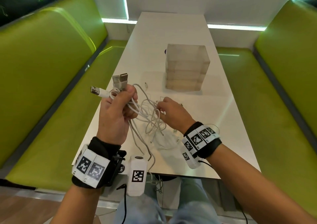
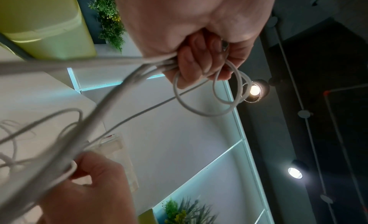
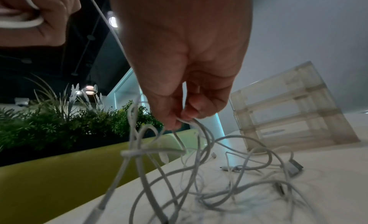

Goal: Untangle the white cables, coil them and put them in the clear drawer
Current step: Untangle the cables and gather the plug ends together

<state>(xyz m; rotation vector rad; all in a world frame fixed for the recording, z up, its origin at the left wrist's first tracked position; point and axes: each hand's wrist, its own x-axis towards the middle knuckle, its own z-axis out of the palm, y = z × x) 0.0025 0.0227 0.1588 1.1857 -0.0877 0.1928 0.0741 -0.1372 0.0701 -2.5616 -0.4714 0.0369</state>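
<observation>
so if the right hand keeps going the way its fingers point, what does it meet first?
Probably the left hand: the right hand points leftward along the white cables it pinches. Depth is unclear.

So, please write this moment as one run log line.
left hand: grips cables | right hand: pinches strand | drawer unit: shut, on table

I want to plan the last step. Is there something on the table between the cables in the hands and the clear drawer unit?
Nothing visible blocks the way: the table is bare between the white cables and the clear drawer unit. But its drawers look closed, and the cables remain tangled, gripped by the left hand and pinched by the right hand.
</observation>
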